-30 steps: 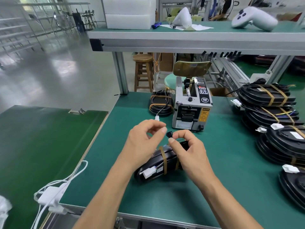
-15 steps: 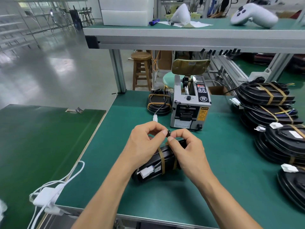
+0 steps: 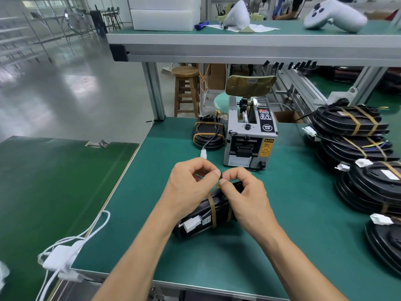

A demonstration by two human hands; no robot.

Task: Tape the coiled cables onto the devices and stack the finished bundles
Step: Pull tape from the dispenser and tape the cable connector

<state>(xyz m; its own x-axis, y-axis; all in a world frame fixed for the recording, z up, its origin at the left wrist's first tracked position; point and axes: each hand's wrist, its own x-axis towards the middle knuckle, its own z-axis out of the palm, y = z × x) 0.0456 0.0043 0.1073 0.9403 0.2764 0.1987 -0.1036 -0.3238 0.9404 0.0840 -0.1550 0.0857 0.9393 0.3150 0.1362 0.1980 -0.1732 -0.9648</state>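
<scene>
Both my hands meeting fingertip to fingertip, left hand (image 3: 191,187) and right hand (image 3: 245,196) pinching a small black piece (image 3: 221,176) between them, above the taped black device (image 3: 208,216) on the green bench (image 3: 282,246), tape dispenser (image 3: 249,135) just behind.

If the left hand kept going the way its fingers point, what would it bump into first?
The left hand points its fingertips to the right, at the right hand. It would meet the small black piece pinched between them, then the right hand's fingers, almost at once. They look nearly touching already.
</scene>
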